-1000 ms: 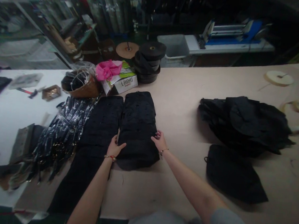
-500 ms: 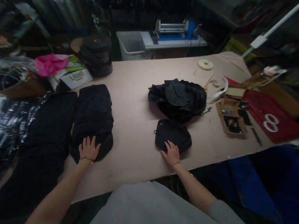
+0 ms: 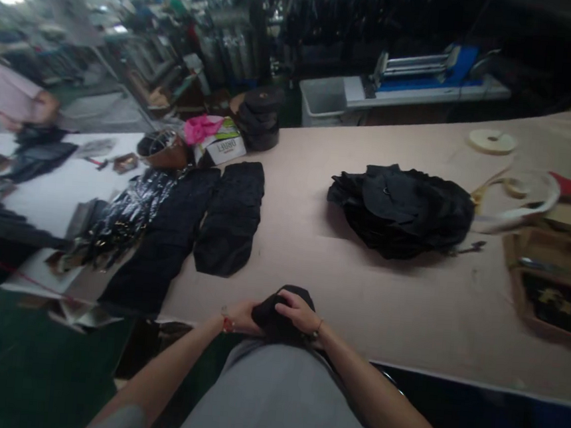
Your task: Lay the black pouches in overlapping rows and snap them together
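- At the far left, a co-worker in a pink top (image 3: 13, 93) stands by the table, with dark cloth beneath their hands.
- To the right of that, a small box (image 3: 125, 163) lies near a red-handled hammer (image 3: 100, 164).
- Nearer, a shiny plastic-wrapped bundle (image 3: 134, 204) is spread beside a long dark stack of cloth (image 3: 167, 230).
- On the far side, a brown basket (image 3: 168, 155) stands close to a white and green carton (image 3: 225, 147) topped by a pink bag (image 3: 202, 128).
- A second dark stack (image 3: 232, 216) lies just right of the first.
- Beyond it rise some black rolls (image 3: 259, 124).
- At the near edge, the left hand (image 3: 246, 317) meets the left side of a black piece (image 3: 272, 321); its fingers are partly hidden, so I can't tell whether they close on it.
- The black piece is at the table's near edge, in front of the person's body.
- The right hand (image 3: 299, 312) grips it from the right, fingers bent over its top.
- Farther right, a heap of black cloth (image 3: 400, 214) rests on the table (image 3: 296, 202).
- Past the far edge stands a blue machine (image 3: 428, 73).
- At the right are a pale tape roll (image 3: 492, 141) and a cardboard tray (image 3: 513, 267) of small parts.
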The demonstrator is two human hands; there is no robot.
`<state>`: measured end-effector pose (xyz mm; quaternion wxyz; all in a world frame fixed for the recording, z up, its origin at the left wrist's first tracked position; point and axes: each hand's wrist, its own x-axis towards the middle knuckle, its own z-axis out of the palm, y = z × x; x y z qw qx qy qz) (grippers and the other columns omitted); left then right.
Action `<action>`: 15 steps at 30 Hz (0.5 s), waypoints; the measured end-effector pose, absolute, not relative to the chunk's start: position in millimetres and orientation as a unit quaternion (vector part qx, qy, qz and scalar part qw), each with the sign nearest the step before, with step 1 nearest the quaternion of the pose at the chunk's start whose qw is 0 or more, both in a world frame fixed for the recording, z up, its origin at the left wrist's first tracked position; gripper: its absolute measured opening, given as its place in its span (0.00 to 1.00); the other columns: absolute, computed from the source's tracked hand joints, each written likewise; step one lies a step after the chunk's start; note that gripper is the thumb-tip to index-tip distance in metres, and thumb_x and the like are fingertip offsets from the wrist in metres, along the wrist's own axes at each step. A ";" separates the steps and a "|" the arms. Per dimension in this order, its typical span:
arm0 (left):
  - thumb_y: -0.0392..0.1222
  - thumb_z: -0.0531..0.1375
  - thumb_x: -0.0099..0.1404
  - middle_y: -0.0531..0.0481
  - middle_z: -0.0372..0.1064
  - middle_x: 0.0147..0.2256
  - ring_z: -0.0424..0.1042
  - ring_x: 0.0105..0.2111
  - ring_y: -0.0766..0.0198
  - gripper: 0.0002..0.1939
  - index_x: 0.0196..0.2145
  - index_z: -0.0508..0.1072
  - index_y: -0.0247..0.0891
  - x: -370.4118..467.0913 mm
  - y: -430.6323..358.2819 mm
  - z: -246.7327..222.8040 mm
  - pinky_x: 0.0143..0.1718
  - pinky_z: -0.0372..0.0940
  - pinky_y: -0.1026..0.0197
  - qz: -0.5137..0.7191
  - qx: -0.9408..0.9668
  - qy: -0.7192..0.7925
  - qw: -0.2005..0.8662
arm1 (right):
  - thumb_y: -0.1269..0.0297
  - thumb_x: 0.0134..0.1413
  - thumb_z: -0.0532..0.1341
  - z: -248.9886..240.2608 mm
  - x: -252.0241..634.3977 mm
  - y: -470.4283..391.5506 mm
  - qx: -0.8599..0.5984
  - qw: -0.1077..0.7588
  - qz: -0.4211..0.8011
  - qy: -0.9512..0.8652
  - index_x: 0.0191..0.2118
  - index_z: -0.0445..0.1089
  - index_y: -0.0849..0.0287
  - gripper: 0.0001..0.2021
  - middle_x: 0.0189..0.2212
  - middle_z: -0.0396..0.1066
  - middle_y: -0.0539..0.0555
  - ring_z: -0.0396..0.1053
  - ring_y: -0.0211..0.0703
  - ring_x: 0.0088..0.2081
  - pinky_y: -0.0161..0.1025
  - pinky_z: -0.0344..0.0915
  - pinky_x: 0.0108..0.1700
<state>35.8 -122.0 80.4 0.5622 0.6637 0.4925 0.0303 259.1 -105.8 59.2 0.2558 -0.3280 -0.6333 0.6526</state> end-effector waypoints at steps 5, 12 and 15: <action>0.42 0.69 0.44 0.49 0.72 0.33 0.71 0.33 0.61 0.27 0.43 0.72 0.33 -34.3 -130.1 97.3 0.34 0.66 0.61 0.137 0.456 0.530 0.702 | 0.52 0.43 0.68 70.4 243.0 -75.2 -0.303 0.241 0.825 -0.411 0.40 0.66 0.57 0.20 0.38 0.71 0.52 0.69 0.45 0.40 0.43 0.64 0.47; 0.36 0.62 0.50 0.55 0.67 0.28 0.66 0.28 0.69 0.14 0.36 0.72 0.35 -127.3 -35.4 128.9 0.32 0.62 0.66 0.093 0.558 0.537 0.626 | 0.61 0.40 0.70 64.9 159.2 -7.7 -0.375 0.231 0.782 -0.441 0.57 0.59 0.55 0.36 0.26 0.68 0.46 0.69 0.40 0.29 0.39 0.67 0.35; 0.35 0.59 0.53 0.51 0.71 0.33 0.69 0.34 0.66 0.11 0.37 0.72 0.35 -174.1 29.2 120.2 0.40 0.64 0.64 0.119 0.618 0.575 0.524 | 0.63 0.44 0.65 47.8 106.7 20.4 -0.420 0.311 0.701 -0.485 0.52 0.62 0.56 0.27 0.36 0.71 0.52 0.71 0.44 0.38 0.42 0.68 0.42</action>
